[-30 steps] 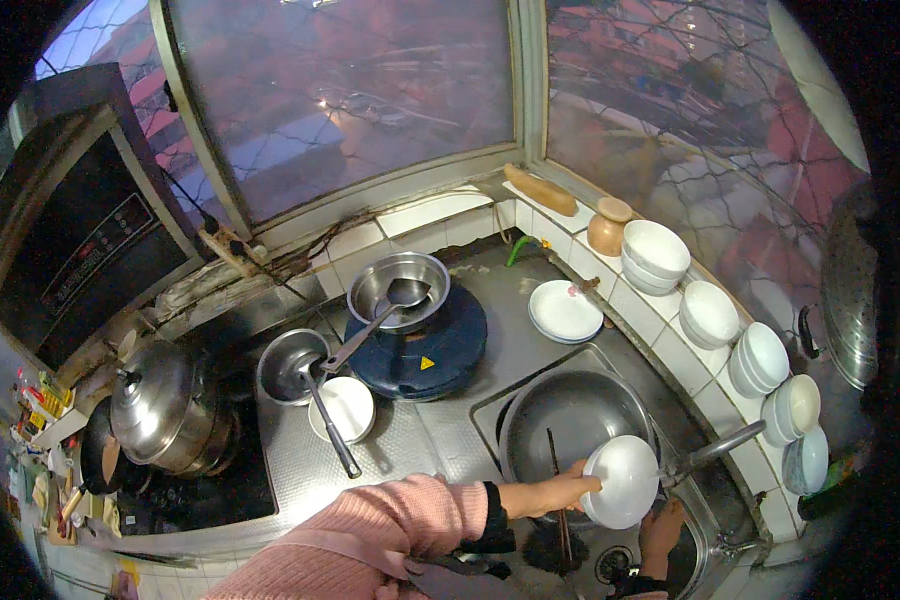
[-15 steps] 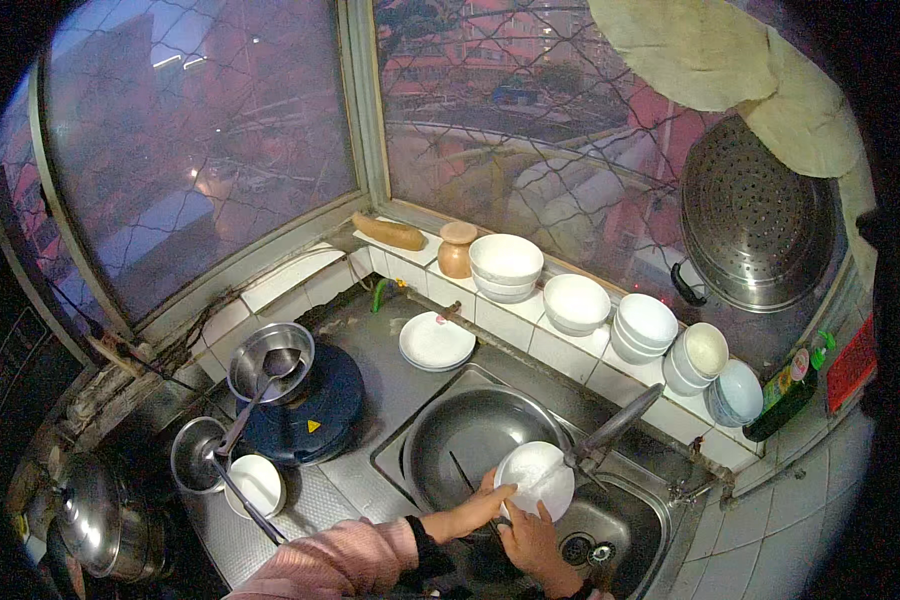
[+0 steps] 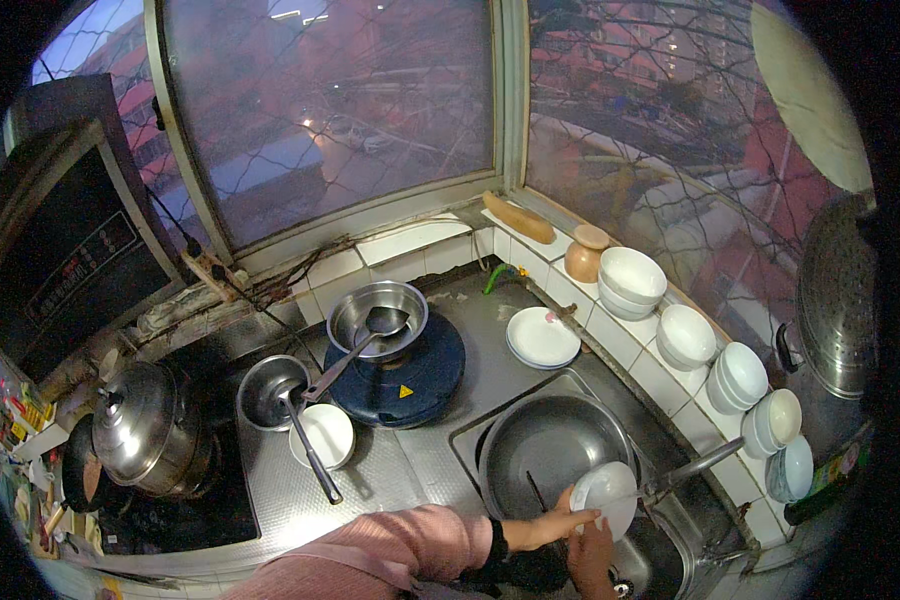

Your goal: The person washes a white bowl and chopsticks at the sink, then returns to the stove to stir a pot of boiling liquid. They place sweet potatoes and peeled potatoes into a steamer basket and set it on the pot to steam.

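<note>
A white bowl (image 3: 615, 492) is tilted under the faucet (image 3: 698, 466), over the edge between the large metal basin and the sink. My left hand (image 3: 550, 527) is closed on the bowl's left rim, with the thumb along its near edge. My right hand (image 3: 592, 558) grips the same bowl at its near side; part of its fingers is hidden. Below my hands lies the wide grey metal basin (image 3: 545, 440), with a thin dark handle (image 3: 536, 490) sticking out of it. The steel sink (image 3: 670, 545) with its drain is to the right.
Stacked white bowls (image 3: 632, 280) line the tiled ledge. Plates (image 3: 543, 337) rest behind the basin. To the left are a blue round appliance (image 3: 425, 385) with a metal bowl (image 3: 350, 310) and ladle, another white bowl (image 3: 322, 437), and a lidded pot (image 3: 145, 430) on the stove.
My view has swung left, so the stove and pot show more. The bowl stays in my hands under the faucet; my right hand's fingers have shifted from inside it toward its near rim.
</note>
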`<move>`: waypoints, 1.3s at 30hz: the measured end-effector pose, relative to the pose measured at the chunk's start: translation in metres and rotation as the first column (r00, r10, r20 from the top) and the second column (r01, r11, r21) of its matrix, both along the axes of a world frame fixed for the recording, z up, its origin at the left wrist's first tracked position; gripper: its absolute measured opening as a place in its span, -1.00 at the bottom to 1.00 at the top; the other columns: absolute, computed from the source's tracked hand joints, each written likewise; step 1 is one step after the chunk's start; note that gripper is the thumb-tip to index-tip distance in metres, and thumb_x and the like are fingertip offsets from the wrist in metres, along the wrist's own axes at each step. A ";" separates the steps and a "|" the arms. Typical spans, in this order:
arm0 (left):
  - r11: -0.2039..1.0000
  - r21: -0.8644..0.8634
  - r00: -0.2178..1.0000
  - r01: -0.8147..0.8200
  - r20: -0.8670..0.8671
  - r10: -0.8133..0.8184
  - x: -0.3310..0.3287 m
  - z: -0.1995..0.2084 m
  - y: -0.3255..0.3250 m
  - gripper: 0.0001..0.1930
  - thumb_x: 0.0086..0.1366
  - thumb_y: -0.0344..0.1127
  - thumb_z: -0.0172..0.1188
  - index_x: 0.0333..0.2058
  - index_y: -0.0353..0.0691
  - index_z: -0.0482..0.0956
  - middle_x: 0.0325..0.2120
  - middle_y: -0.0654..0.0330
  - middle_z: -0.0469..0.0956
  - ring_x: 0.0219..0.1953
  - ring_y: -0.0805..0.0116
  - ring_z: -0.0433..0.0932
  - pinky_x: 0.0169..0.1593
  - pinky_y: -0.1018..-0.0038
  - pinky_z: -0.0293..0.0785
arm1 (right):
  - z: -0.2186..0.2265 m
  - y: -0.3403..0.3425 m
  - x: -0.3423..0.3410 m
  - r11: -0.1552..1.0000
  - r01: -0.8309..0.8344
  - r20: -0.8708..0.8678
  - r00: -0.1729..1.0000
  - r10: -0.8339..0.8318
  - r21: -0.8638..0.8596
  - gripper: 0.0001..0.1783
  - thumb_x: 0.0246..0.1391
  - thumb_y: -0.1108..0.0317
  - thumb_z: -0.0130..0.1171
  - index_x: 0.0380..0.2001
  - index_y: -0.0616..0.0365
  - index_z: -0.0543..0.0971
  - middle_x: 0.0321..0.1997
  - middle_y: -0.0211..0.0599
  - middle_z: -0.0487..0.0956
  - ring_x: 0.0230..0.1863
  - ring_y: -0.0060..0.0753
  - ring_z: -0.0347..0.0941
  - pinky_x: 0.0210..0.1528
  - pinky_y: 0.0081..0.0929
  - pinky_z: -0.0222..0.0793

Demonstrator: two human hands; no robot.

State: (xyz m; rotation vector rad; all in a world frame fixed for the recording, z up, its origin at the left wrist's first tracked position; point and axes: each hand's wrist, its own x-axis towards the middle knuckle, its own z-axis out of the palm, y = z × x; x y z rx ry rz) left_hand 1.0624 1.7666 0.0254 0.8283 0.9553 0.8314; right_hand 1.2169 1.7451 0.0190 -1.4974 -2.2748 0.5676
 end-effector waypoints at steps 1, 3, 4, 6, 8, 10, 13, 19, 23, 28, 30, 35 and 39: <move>0.999 -0.043 1.000 0.003 0.010 -0.002 0.000 -0.001 0.000 -0.11 0.23 -0.01 0.12 0.30 -0.09 -0.31 0.09 0.04 0.17 0.08 0.22 0.28 -0.03 0.38 0.42 | -0.001 -0.002 -0.003 1.000 -0.012 -0.020 1.000 0.012 -0.003 -0.66 -0.05 0.31 0.14 -0.13 -0.01 0.52 -0.21 -0.31 0.59 -0.08 -0.20 0.48 0.31 0.33 -0.32; 1.000 -0.021 1.000 -0.006 -0.029 0.006 -0.007 -0.002 0.004 -0.18 0.25 -0.05 0.06 0.29 -0.12 -0.26 0.06 0.03 0.20 0.04 0.20 0.35 -0.05 0.40 0.45 | -0.001 -0.004 0.000 0.997 -0.077 0.048 0.996 0.075 0.031 -0.67 -0.07 0.30 0.15 -0.15 0.00 0.52 -0.27 -0.32 0.59 -0.10 -0.19 0.49 0.29 0.36 -0.30; 0.999 -0.034 0.999 0.026 -0.018 -0.027 -0.015 -0.002 0.011 -0.20 0.25 -0.07 0.03 0.29 -0.12 -0.25 0.06 0.03 0.20 0.04 0.20 0.35 -0.05 0.39 0.46 | 0.002 -0.003 0.009 0.989 -0.131 0.138 0.983 0.121 0.070 -0.69 -0.10 0.29 0.17 -0.21 0.02 0.54 -0.32 -0.31 0.58 -0.12 -0.17 0.50 0.28 0.37 -0.28; 0.994 -0.030 0.994 0.104 -0.012 -0.105 -0.024 -0.001 0.018 -0.26 0.25 -0.09 -0.03 0.29 -0.12 -0.21 0.11 0.03 0.16 0.07 0.19 0.33 -0.01 0.35 0.46 | 0.005 0.004 0.027 0.945 -0.237 0.354 0.923 0.147 0.225 -0.75 -0.19 0.33 0.22 -0.33 0.05 0.57 -0.37 -0.31 0.58 -0.12 -0.18 0.51 0.27 0.41 -0.27; 0.977 -0.085 0.981 0.196 0.014 -0.195 -0.030 0.000 0.023 -0.23 0.25 -0.05 0.00 0.29 -0.11 -0.22 0.13 0.04 0.13 0.10 0.19 0.30 -0.02 0.34 0.46 | 0.009 0.013 0.045 0.828 -0.266 0.344 0.934 0.096 0.493 -0.76 -0.20 0.33 0.23 -0.34 0.04 0.57 -0.39 -0.31 0.58 -0.14 -0.18 0.52 0.26 0.44 -0.27; 0.983 -0.083 0.986 0.165 0.014 -0.165 -0.026 -0.001 0.021 -0.20 0.24 -0.01 0.04 0.29 -0.10 -0.22 0.14 0.04 0.11 0.11 0.18 0.28 -0.04 0.35 0.47 | 0.012 0.016 0.050 0.766 -0.283 0.333 0.938 0.096 0.577 -0.74 -0.18 0.32 0.21 -0.32 0.06 0.56 -0.42 -0.30 0.58 -0.16 -0.18 0.52 0.26 0.42 -0.26; 0.999 -0.024 1.000 -0.027 0.010 0.027 -0.008 -0.003 0.001 -0.16 0.22 0.03 0.09 0.30 -0.08 -0.23 0.14 0.05 0.10 0.12 0.18 0.26 -0.09 0.36 0.49 | 0.016 0.010 0.032 0.914 -0.225 0.288 0.949 0.127 0.338 -0.69 -0.09 0.30 0.16 -0.21 0.14 0.52 -0.46 -0.25 0.58 -0.22 -0.17 0.53 0.29 0.32 -0.24; 0.992 -0.088 0.996 -0.092 0.001 0.092 -0.008 -0.011 0.004 -0.19 0.24 -0.08 0.04 0.30 -0.11 -0.26 0.16 0.00 0.06 0.13 0.08 0.25 -0.12 0.30 0.56 | 0.027 -0.012 -0.009 0.961 -0.208 0.257 0.953 0.159 0.180 -0.68 0.05 0.32 0.03 -0.16 0.27 0.48 -0.47 -0.13 0.55 -0.29 -0.15 0.52 0.32 0.22 -0.23; 1.000 -0.025 1.000 0.008 0.024 -0.007 -0.028 -0.016 0.011 -0.33 0.27 -0.12 -0.02 0.26 -0.16 -0.08 0.10 0.06 0.20 0.11 0.13 0.29 -0.14 0.28 0.58 | 0.033 -0.004 0.021 0.909 -0.292 0.391 0.906 0.162 0.299 -0.74 -0.09 0.42 0.07 -0.25 0.15 0.54 -0.17 -0.19 0.53 0.06 -0.07 0.37 0.31 0.27 -0.20; 0.979 -0.092 0.983 0.182 -0.001 -0.183 -0.042 -0.006 0.002 -0.43 0.28 -0.10 -0.09 0.15 -0.35 0.12 -0.10 0.03 0.44 -0.18 0.19 0.52 -0.24 0.40 0.52 | 0.020 0.009 0.050 0.925 -0.120 0.317 0.948 0.000 0.360 -0.50 -0.12 0.45 0.09 0.01 0.09 0.44 0.10 -0.20 0.43 0.17 -0.01 0.28 0.24 0.07 0.06; 0.960 -0.217 0.981 0.175 -0.041 -0.188 -0.045 0.004 0.004 -0.45 0.27 -0.10 -0.17 0.13 -0.38 0.17 -0.16 -0.01 0.48 -0.21 0.14 0.54 -0.20 0.43 0.49 | 0.014 0.011 0.052 0.974 0.063 0.071 0.994 -0.080 0.216 -0.49 -0.05 0.50 0.05 0.05 0.07 0.42 0.05 -0.16 0.46 0.10 -0.02 0.35 0.12 -0.15 0.27; 0.963 -0.234 0.988 0.136 -0.033 -0.148 -0.040 0.022 0.006 -0.42 0.27 -0.11 -0.29 0.13 -0.47 0.15 -0.06 -0.11 0.45 -0.18 0.00 0.56 -0.07 0.35 0.46 | -0.009 0.032 0.060 0.926 0.376 -0.491 0.802 -0.340 -0.029 -0.72 0.12 0.39 0.01 -0.08 0.05 0.52 -0.28 -0.23 0.61 -0.32 -0.20 0.55 -0.29 -0.36 0.42; 0.944 -0.240 0.970 0.226 -0.035 -0.241 -0.049 0.021 0.007 -0.44 0.26 -0.17 -0.29 0.13 -0.49 0.15 -0.06 -0.09 0.46 -0.09 0.02 0.52 0.04 0.32 0.43 | -0.025 0.054 0.110 0.817 0.541 -0.286 0.765 -0.577 -0.200 -0.68 0.16 0.16 -0.01 -0.17 0.12 0.54 -0.36 -0.23 0.61 -0.39 -0.26 0.54 -0.29 -0.36 0.39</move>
